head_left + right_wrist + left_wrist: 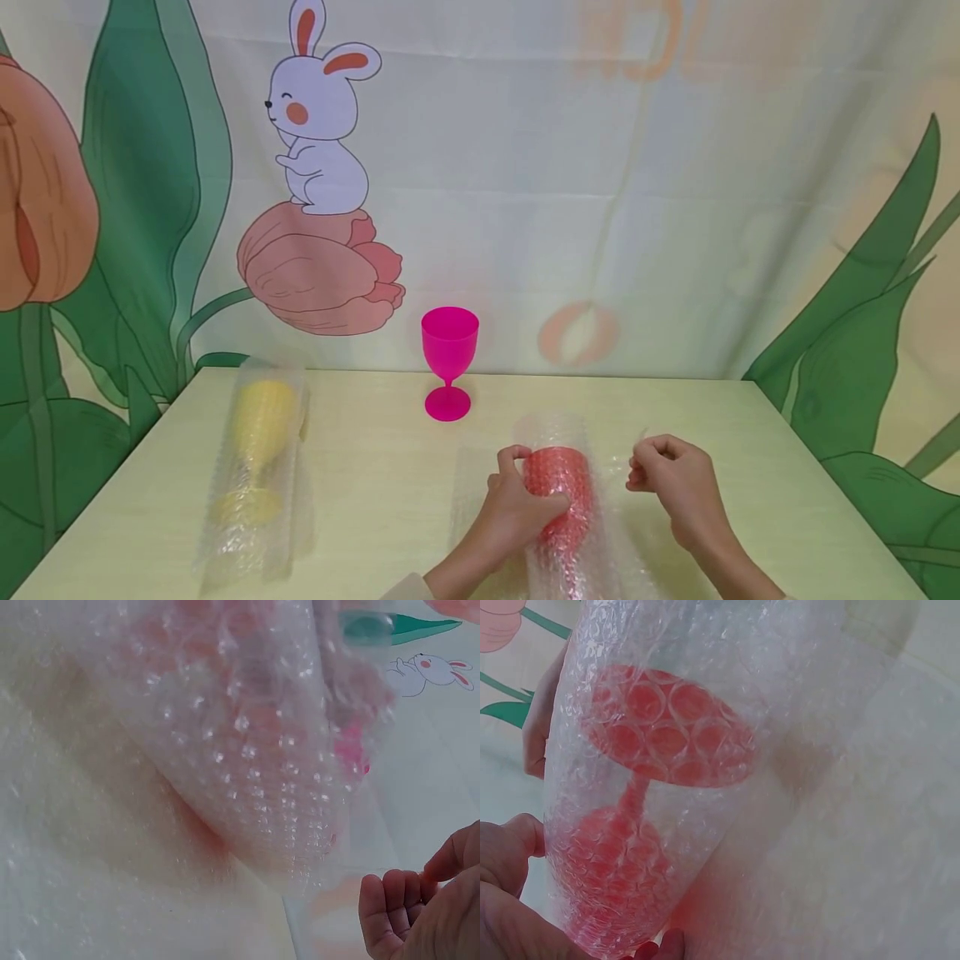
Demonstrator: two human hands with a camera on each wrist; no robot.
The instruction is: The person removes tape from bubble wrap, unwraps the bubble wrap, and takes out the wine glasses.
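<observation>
- Left hand [517,508]: fingers curl round one side, thumb laid across the front, clamped on the bowl of the red goblet [576,475] through bubble wrap [553,575]. Probably gripped there because the bowl is the fattest part and the wrap would spring loose otherwise.
- Right hand [678,483]: off the roll, just beside it toward the right edge. Fingers curled together, thumb and forefinger pinching what looks like a thin clear strip [643,434]; maybe tape, too faint to be sure. Pinched at the tips, likely so little of it gets covered.
- Red goblet: inside the wrap, near edge of the table [367,500], right of middle. Bowl points to the far edge, stem and foot to the near edge. Lengthwise fit suggests the roll covers it end to end. Can't tell if the roll rests fully on the surface or is tipped up a bit.
- Loose wrap shows on both sides of the roll.
- Yellow goblet [262,417]: wrapped as well, lying along the left edge, bowl toward the far left corner; well apart from both hands, presumably out of the way.
- Magenta goblet [448,342]: unwrapped, upright on its foot by the far edge, left of middle; seems parked clear of the work.
- Printed backdrop [487,167] hangs behind the far edge.
</observation>
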